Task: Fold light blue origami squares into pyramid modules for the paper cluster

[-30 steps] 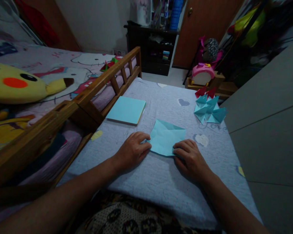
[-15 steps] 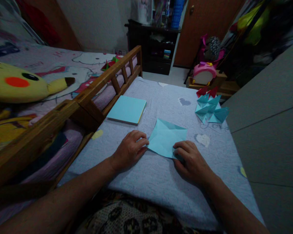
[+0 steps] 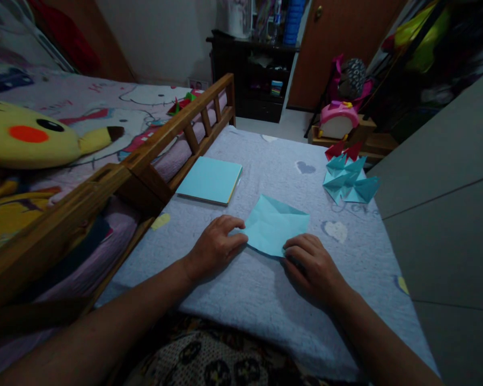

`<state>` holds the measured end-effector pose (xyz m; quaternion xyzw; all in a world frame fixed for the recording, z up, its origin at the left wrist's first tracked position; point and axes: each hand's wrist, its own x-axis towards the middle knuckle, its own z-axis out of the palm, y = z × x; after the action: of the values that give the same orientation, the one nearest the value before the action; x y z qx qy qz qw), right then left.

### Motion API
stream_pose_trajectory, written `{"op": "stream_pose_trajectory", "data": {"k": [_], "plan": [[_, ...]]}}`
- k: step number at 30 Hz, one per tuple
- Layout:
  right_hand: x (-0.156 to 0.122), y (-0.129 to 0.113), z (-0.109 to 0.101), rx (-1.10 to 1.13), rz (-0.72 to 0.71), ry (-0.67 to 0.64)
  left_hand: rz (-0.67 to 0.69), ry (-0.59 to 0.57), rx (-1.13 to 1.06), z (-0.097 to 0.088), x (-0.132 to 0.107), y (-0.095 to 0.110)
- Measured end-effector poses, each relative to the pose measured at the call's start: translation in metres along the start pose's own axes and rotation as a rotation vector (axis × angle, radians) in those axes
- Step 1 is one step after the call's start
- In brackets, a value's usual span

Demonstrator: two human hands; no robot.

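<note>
A light-blue sheet of origami paper with crease lines lies on the cloth-covered surface in front of me, its far edge raised a little. My left hand pinches the paper's left corner between thumb and fingers. At the near right corner, my right hand grips the paper with thumb below and fingers curled above. Beyond my left hand rests a stack of light-blue paper with a yellowish layer at its edge. Several folded blue paper pieces stand at the far right, with red folded paper behind them.
A wooden rail runs along the left side, with a bed and a yellow plush toy beyond it. A pale cabinet panel borders the right. Behind stand a dark shelf and a pink toy.
The near right corner of the paper has come slightly up and left with my right hand's fingers. My left thumb and forefinger have shifted on the left corner.
</note>
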<state>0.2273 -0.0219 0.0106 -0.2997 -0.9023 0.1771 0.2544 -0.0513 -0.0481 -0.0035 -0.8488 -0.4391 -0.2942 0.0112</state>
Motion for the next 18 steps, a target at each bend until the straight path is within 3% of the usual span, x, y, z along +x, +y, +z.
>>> {"op": "stream_pose_trajectory", "data": {"k": [5,11,18], "plan": [[-0.0004,0.0056,0.0009,0.023,-0.001,0.074,-0.03,-0.01,0.05,-0.0036,-0.0006,-0.0049],[0.0005,0.0081,0.0043,0.054,0.031,0.051,-0.091,-0.075,0.034,-0.0053,-0.0003,-0.0041],[0.0035,0.0094,0.0056,0.084,0.143,0.065,-0.057,-0.017,-0.057,0.0019,-0.0012,-0.0037]]}}
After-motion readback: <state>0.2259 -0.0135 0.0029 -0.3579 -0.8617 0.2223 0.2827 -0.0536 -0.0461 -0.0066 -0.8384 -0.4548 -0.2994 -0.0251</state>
